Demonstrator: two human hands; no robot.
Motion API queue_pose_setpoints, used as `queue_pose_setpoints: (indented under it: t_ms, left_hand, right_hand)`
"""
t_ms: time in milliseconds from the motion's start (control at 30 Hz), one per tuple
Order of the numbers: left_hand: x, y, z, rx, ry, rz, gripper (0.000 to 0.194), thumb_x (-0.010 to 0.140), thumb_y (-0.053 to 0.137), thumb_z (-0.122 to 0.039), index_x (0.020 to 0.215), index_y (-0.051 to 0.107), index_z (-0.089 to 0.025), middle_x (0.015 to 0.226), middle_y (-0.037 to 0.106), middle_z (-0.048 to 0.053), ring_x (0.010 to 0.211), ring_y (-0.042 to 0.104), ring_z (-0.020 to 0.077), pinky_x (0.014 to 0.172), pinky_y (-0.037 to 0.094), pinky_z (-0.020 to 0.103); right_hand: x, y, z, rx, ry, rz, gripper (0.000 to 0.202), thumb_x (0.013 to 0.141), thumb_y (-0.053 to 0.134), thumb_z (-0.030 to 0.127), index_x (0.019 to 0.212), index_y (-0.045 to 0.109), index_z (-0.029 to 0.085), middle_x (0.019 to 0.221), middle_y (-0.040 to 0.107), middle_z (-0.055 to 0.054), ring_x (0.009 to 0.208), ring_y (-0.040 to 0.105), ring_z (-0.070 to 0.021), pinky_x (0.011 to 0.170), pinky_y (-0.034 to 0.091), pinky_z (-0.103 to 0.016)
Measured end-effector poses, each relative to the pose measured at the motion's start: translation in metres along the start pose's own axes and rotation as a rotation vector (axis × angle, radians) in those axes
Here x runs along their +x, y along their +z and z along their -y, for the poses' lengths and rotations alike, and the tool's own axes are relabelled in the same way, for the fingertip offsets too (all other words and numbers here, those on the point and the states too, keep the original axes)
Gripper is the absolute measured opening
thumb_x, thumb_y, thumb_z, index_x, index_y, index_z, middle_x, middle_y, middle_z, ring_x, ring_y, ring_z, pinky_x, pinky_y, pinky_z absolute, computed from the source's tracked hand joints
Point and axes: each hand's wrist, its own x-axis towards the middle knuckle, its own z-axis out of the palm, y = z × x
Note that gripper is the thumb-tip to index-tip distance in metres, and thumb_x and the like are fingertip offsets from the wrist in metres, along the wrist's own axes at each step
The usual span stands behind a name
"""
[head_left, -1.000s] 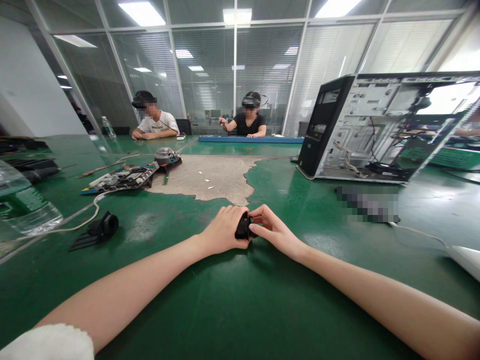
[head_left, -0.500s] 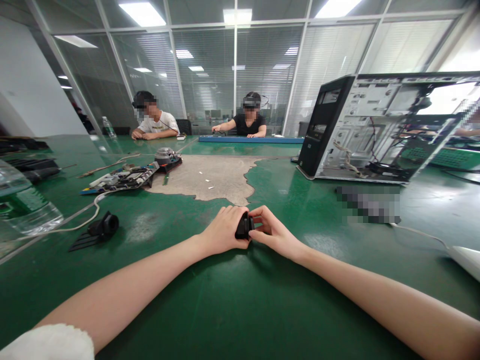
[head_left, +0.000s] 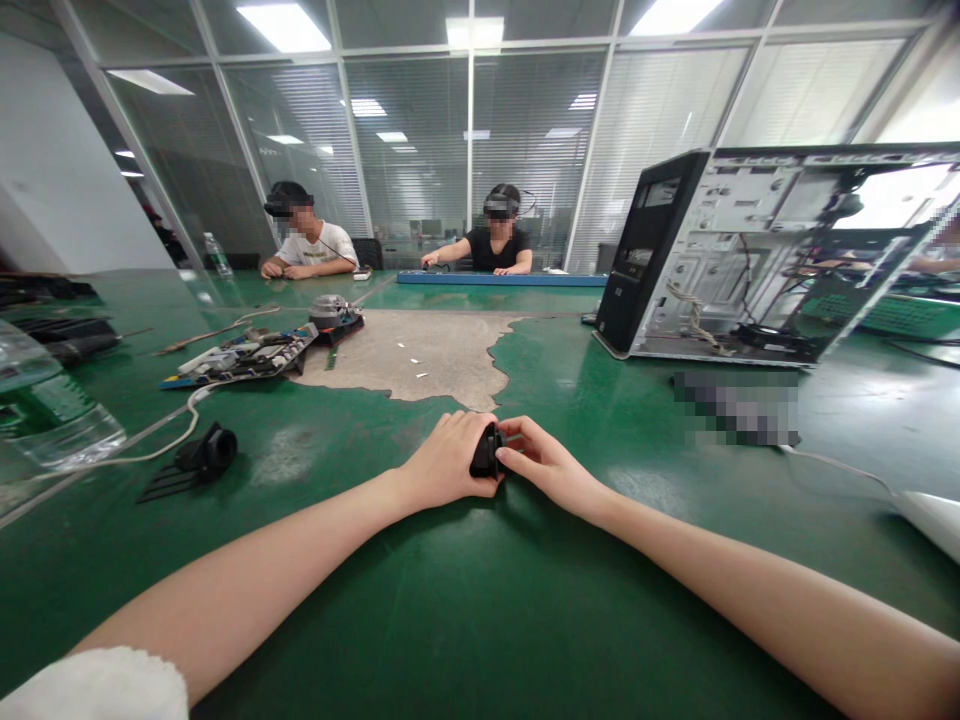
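Observation:
Over the green table (head_left: 480, 620), my left hand (head_left: 448, 462) is closed round a small black plastic part (head_left: 482, 455). Its fingers hide much of the part, and I cannot make out its exact kind. From the other side my right hand (head_left: 551, 468) pinches the part's right end between thumb and fingertips. Off to the left lies another black plastic piece (head_left: 214, 452) with a round collar and thin flat prongs.
An open computer case (head_left: 637, 260) stands at the right. A circuit board (head_left: 255, 355) lies at left, near a plastic bottle (head_left: 52, 400) and a white cable (head_left: 191, 405). Two people (head_left: 319, 245) sit across the table behind a long blue bar (head_left: 502, 279).
My right thumb has shifted up slightly on the end of the black part, and that end looks turned a little. My left hand stays in place.

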Motion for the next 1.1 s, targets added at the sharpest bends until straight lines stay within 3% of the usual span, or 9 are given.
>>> queue_pose_setpoints:
  t_ms: [200,567,900,1100]
  left_hand:
    - [0.0002,0.0007,0.0003,-0.023,-0.006,0.010,0.053,0.061,0.062,-0.030,0.108,0.040,-0.017,0.101,0.053,0.007,0.089,0.048,0.0246,0.076,0.036,0.036]
    - [0.0002,0.0010,0.0000,-0.026,-0.005,-0.004,0.053,0.062,0.062,-0.031,0.108,0.040,-0.018,0.101,0.053,0.007,0.090,0.048,0.0249,0.076,0.036,0.036]
    - [-0.0002,0.0023,0.0010,-0.010,-0.002,-0.009,0.053,0.062,0.061,-0.032,0.109,0.039,-0.018,0.101,0.053,0.007,0.089,0.048,0.0245,0.076,0.036,0.036]
    - [0.0000,0.0022,0.0005,-0.022,-0.002,-0.007,0.051,0.063,0.061,-0.031,0.108,0.040,-0.018,0.102,0.053,0.007,0.091,0.048,0.0248,0.077,0.036,0.036]
  right_hand:
    - [-0.0028,-0.0008,0.0018,0.051,-0.070,0.013,0.023,0.076,0.058,0.026,0.095,0.045,0.022,0.096,0.054,-0.003,0.092,0.055,-0.0169,0.075,0.048,-0.031]
    - [0.0007,-0.0003,0.0004,0.014,0.001,-0.003,0.025,0.079,0.054,0.031,0.100,0.046,0.021,0.096,0.054,-0.004,0.090,0.055,-0.0169,0.078,0.047,-0.035]
    - [-0.0013,-0.0001,0.0026,0.061,-0.031,-0.016,0.020,0.078,0.055,0.032,0.092,0.045,0.022,0.090,0.055,-0.001,0.087,0.056,-0.0161,0.075,0.048,-0.032]
    - [0.0008,-0.0001,0.0012,0.012,-0.006,-0.017,0.025,0.078,0.055,0.029,0.100,0.046,0.021,0.096,0.054,-0.003,0.092,0.054,-0.0171,0.078,0.047,-0.033]
